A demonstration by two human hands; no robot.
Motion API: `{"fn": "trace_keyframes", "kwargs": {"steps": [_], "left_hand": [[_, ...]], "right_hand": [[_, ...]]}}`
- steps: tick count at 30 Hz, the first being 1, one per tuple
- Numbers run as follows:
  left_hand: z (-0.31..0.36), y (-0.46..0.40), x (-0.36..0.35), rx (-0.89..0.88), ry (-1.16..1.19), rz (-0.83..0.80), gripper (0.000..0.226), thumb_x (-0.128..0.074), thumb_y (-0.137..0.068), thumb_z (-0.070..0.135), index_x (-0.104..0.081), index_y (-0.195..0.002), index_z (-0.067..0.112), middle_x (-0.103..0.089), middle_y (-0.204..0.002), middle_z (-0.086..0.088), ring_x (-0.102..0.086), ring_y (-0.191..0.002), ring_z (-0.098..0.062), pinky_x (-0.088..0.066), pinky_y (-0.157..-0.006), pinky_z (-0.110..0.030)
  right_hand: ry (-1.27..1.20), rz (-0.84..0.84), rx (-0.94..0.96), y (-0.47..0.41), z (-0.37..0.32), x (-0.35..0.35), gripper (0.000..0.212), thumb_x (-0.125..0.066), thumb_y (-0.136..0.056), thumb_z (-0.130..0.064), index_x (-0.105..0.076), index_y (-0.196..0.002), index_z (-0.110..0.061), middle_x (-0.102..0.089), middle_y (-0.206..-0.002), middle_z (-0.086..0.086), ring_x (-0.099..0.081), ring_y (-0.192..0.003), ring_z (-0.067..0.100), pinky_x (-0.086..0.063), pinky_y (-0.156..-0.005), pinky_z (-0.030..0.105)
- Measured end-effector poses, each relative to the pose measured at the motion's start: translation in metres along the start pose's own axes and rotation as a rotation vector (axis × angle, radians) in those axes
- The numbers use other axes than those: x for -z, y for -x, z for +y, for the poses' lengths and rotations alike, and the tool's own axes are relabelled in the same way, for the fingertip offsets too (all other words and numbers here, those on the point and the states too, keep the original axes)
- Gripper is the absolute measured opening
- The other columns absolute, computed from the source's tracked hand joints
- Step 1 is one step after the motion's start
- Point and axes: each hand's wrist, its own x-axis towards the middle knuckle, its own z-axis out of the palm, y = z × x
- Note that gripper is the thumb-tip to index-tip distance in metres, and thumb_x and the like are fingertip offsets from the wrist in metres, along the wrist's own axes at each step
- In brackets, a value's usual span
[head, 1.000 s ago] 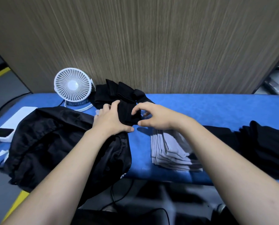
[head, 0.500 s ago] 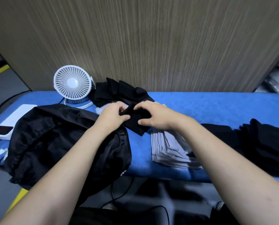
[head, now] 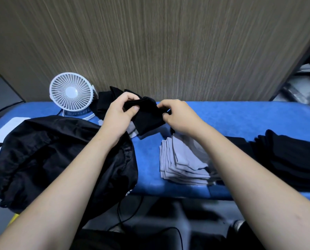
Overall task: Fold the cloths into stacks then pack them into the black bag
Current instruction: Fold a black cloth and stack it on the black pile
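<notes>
— Head view: what room do we have along the bench (head: 240,120)?

— We see bare blue surface between the bag (head: 60,156) and the grey stack (head: 183,159), running to the near edge, and a wider bare stretch on the far right against the wood panel (head: 168,47). The bag droops over the near-left edge. The fan (head: 71,92) stands at the back left, just beside a black pile (head: 105,103).

— And our hands?

— Our left hand (head: 119,114) and right hand (head: 177,116) each pinch an end of one black cloth (head: 147,116), lifted above the bench between fan and grey stack.

— How does the cloth look?

— Dark, bunched and partly folded, its lower corner hanging toward the bench. The grey stack lies neatly layered; a black stack (head: 286,159) sits at the right edge.
</notes>
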Motion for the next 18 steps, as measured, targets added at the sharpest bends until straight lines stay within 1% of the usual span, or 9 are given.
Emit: {"fn": "trace_keyframes", "kwargs": {"steps": [2,3,5,7,9,11,13,15,18], "left_hand": [[0.000,-0.001,-0.003,0.005,-0.013,0.033,0.023,-0.058,-0.093,0.004,-0.061,-0.091,0.027,-0.062,-0.084,0.021,-0.056,-0.081,-0.002,-0.046,-0.080,-0.026],[0.000,-0.002,-0.004,0.010,-0.024,0.039,0.021,-0.058,-0.093,0.005,-0.061,-0.092,0.026,-0.063,-0.086,0.017,-0.056,-0.082,-0.005,-0.047,-0.080,-0.029],[-0.002,-0.004,-0.009,0.015,-0.059,0.033,0.017,-0.058,-0.093,0.008,-0.059,-0.095,0.024,-0.063,-0.090,0.009,-0.056,-0.081,-0.009,-0.047,-0.078,-0.034],[-0.004,-0.006,-0.013,0.004,-0.107,0.033,0.016,-0.058,-0.094,0.008,-0.057,-0.099,0.023,-0.062,-0.091,0.008,-0.055,-0.077,-0.008,-0.045,-0.076,-0.033],[-0.001,-0.008,-0.021,0.007,-0.123,0.034,0.020,-0.059,-0.094,0.007,-0.056,-0.104,0.024,-0.061,-0.097,0.014,-0.056,-0.086,-0.002,-0.045,-0.079,-0.023],[0.001,-0.010,-0.030,0.041,-0.107,0.020,0.028,-0.061,-0.093,0.006,-0.055,-0.108,0.028,-0.060,-0.102,0.017,-0.056,-0.096,0.002,-0.044,-0.083,-0.017],[0.002,-0.012,-0.040,0.091,-0.060,0.002,0.033,-0.065,-0.091,0.009,-0.054,-0.110,0.033,-0.062,-0.105,0.010,-0.060,-0.102,-0.009,-0.049,-0.087,-0.025],[0.005,-0.014,-0.053,0.160,-0.015,-0.008,0.035,-0.069,-0.089,0.011,-0.053,-0.110,0.035,-0.063,-0.104,0.002,-0.063,-0.097,-0.015,-0.053,-0.083,-0.031],[0.012,-0.015,-0.073,0.300,0.110,-0.034,0.040,-0.074,-0.086,0.009,-0.052,-0.116,0.025,-0.060,-0.094,0.000,-0.061,-0.084,-0.013,-0.051,-0.073,-0.024]], "right_hand": [[-0.044,0.072,-0.042,0.001,0.002,0.008,0.026,-0.054,-0.086,-0.007,-0.072,-0.098,-0.022,-0.072,-0.095,-0.004,-0.060,-0.089,0.018,-0.049,-0.069,0.029],[-0.058,0.099,-0.060,0.001,0.004,0.012,0.020,-0.057,-0.087,-0.010,-0.072,-0.091,-0.022,-0.071,-0.089,-0.005,-0.060,-0.085,0.015,-0.047,-0.066,0.028],[-0.082,0.126,-0.101,0.003,0.011,0.020,0.012,-0.062,-0.087,-0.015,-0.070,-0.082,-0.024,-0.070,-0.082,-0.007,-0.064,-0.082,0.014,-0.050,-0.071,0.030],[-0.068,0.131,-0.145,0.005,0.017,0.027,0.012,-0.062,-0.086,-0.017,-0.068,-0.079,-0.024,-0.072,-0.079,-0.006,-0.068,-0.081,0.014,-0.054,-0.074,0.032],[-0.077,0.136,-0.195,0.010,0.026,0.035,0.012,-0.061,-0.085,-0.014,-0.069,-0.079,-0.021,-0.073,-0.075,-0.001,-0.070,-0.073,0.015,-0.056,-0.070,0.030],[-0.145,0.137,-0.237,0.016,0.033,0.044,0.009,-0.062,-0.086,-0.011,-0.068,-0.084,-0.016,-0.073,-0.076,0.005,-0.071,-0.063,0.018,-0.052,-0.055,0.024],[-0.221,0.144,-0.279,0.020,0.041,0.053,0.006,-0.061,-0.088,-0.010,-0.066,-0.090,-0.012,-0.072,-0.078,0.008,-0.071,-0.055,0.021,-0.048,-0.045,0.024],[-0.275,0.161,-0.310,0.023,0.052,0.059,0.007,-0.060,-0.089,-0.008,-0.062,-0.095,-0.010,-0.071,-0.079,0.010,-0.069,-0.052,0.023,-0.046,-0.042,0.027],[-0.335,0.181,-0.367,0.028,0.067,0.066,0.012,-0.059,-0.089,-0.005,-0.057,-0.100,-0.010,-0.067,-0.083,0.009,-0.066,-0.049,0.022,-0.041,-0.038,0.025]]}}
